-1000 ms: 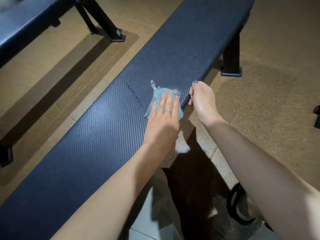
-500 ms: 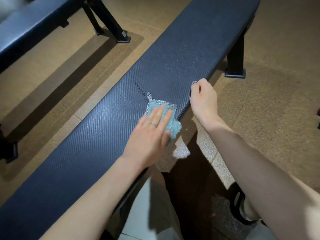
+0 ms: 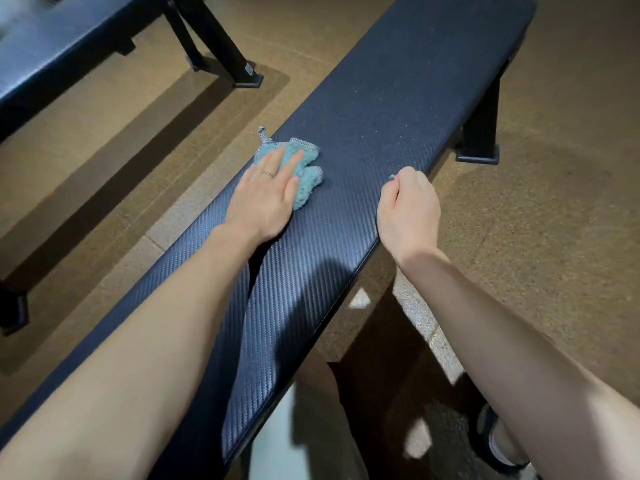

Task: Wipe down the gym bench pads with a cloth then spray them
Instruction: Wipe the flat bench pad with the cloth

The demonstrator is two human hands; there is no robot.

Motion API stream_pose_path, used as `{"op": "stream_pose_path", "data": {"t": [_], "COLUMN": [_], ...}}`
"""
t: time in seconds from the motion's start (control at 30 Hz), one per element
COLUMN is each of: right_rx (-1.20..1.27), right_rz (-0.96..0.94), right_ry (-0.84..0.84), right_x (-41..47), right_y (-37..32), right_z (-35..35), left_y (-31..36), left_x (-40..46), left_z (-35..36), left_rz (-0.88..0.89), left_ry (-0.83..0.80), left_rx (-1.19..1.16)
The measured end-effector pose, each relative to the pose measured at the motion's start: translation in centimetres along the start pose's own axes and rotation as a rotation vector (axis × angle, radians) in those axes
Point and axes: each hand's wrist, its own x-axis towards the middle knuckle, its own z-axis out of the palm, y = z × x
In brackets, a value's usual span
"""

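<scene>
Left hand (image 3: 265, 199) flat, pressing teal knitted cloth (image 3: 304, 171) onto black textured bench pad (image 3: 398, 98); right hand (image 3: 408, 209) curled, apparently empty grip.

Left hand (image 3: 265, 192): my fingers lie flat and straight, pressing the cloth onto the pad near its far-left edge; a ring sits on one finger.
Cloth (image 3: 304, 174): teal, crumpled, partly under my fingers, one corner sticking up past the pad's edge.
Right hand (image 3: 408, 209): my fingers are curled, resting on the pad's right edge.
Bench pad (image 3: 363, 109): dark, woven texture, running diagonally, speckled farther along.
Second bench (image 3: 59, 46): upper left, well apart.
Floor (image 3: 536, 220): brown, speckled.
</scene>
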Motion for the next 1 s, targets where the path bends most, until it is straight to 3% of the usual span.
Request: {"op": "stream_pose_path", "data": {"t": [0.13,0.27,0.6,1.0], "right_rx": [-0.024,-0.030,-0.048,0.084], "right_rz": [-0.012,-0.011,-0.014,-0.137], "right_ry": [0.004,0.011,0.061,0.300], "right_x": [0.2,0.1,-0.6,-0.3], "right_y": [0.2,0.3,-0.2,0.4], "right_z": [0.2,0.3,0.4,2.5], "left_y": [-2.0,-3.5,-6.9,-1.9], "left_x": [1.9,3.2,-5.0,6.4], "left_z": [-0.2,-1.4,-2.4,-2.0], "left_rz": [-0.067,-0.241,-0.401,-0.396], "left_ry": [0.028,-0.045,-0.042,-0.046], "left_rx": [-0.051,-0.158,-0.166,-0.045]}}
